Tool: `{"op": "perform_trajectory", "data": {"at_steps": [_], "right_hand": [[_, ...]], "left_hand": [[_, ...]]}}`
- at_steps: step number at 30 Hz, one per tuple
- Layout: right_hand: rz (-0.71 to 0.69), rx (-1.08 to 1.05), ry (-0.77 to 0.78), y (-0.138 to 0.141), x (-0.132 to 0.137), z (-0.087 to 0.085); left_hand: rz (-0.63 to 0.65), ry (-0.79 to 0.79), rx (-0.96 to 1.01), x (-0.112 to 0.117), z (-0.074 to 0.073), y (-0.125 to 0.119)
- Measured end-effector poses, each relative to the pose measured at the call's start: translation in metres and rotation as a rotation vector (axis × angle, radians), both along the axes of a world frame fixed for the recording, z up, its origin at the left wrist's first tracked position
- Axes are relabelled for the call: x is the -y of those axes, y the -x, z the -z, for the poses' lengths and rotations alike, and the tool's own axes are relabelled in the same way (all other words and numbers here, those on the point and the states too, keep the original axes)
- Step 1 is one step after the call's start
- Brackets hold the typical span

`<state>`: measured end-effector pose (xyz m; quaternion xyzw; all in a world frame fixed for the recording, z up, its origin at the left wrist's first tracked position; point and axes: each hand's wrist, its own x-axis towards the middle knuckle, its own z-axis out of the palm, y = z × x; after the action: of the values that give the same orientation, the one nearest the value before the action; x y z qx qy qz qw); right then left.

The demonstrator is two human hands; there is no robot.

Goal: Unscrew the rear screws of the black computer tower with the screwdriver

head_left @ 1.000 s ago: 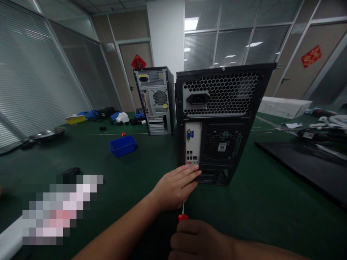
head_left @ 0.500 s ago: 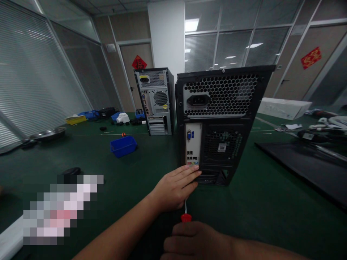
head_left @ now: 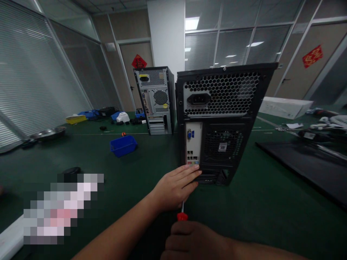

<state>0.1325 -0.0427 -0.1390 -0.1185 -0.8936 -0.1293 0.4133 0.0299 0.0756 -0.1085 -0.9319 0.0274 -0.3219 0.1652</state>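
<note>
Green felt tabletop [head_left: 257, 216] in a glass-partitioned office. I list items outward from the camera, each placed against the black steel tower case [head_left: 219, 119].

1. Nearest me, in front of the case: my right hand [head_left: 189, 242], clenched round a red-handled screwdriver [head_left: 182, 216]. Its thin steel shaft runs up beneath the left hand [head_left: 176, 186], which hides the tip. I judge the tool light, stiff and secure in a fist.
2. Left hand: flat, fingers extended, grasping nothing. The fingertips touch the case's lower rear, just below the port panel.
3. Tower case: upright on the felt, rear face towards me. I judge it heavy, rigid and slow to slide on felt, and its sheet edges may be sharp. It is best held by the frame's side edges or top corners, not by the honeycomb grille or ports.
4. Small black rounded object [head_left: 71, 170]: well left of the case, kind unclear.
5. Blue plastic bin [head_left: 123, 145]: left of the case, apart.
6. Flat black panel [head_left: 306, 166]: lying right of the case, apart.
7. Silver-backed second tower [head_left: 155, 101]: behind the case, to its left.
8. White oblong box [head_left: 284, 107]: behind the case, to its right.
</note>
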Motion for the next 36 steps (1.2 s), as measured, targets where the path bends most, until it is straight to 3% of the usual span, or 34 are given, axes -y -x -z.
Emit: {"op": "perform_trajectory", "data": {"at_steps": [13,16,22,25,29,36], "right_hand": [[-0.023,-0.034,-0.002,-0.01,0.007,-0.019],[-0.044,0.003,-0.005,-0.009,0.004,-0.01],[0.103,0.369,0.063,-0.01,0.005,0.026],[0.087,0.472,0.087,-0.011,0.004,0.032],[0.012,0.431,0.086,-0.011,-0.002,0.028],[0.018,0.214,0.032,-0.01,0.004,0.007]], "left_hand": [[0.007,0.019,-0.031,-0.001,0.0,0.002],[0.003,0.024,-0.032,-0.001,0.0,0.002],[-0.006,0.018,-0.057,-0.001,0.001,0.002],[-0.012,0.022,-0.055,-0.001,0.003,0.003],[-0.012,0.027,-0.052,-0.001,0.004,0.002],[-0.012,0.025,-0.03,-0.001,0.003,0.001]]}}
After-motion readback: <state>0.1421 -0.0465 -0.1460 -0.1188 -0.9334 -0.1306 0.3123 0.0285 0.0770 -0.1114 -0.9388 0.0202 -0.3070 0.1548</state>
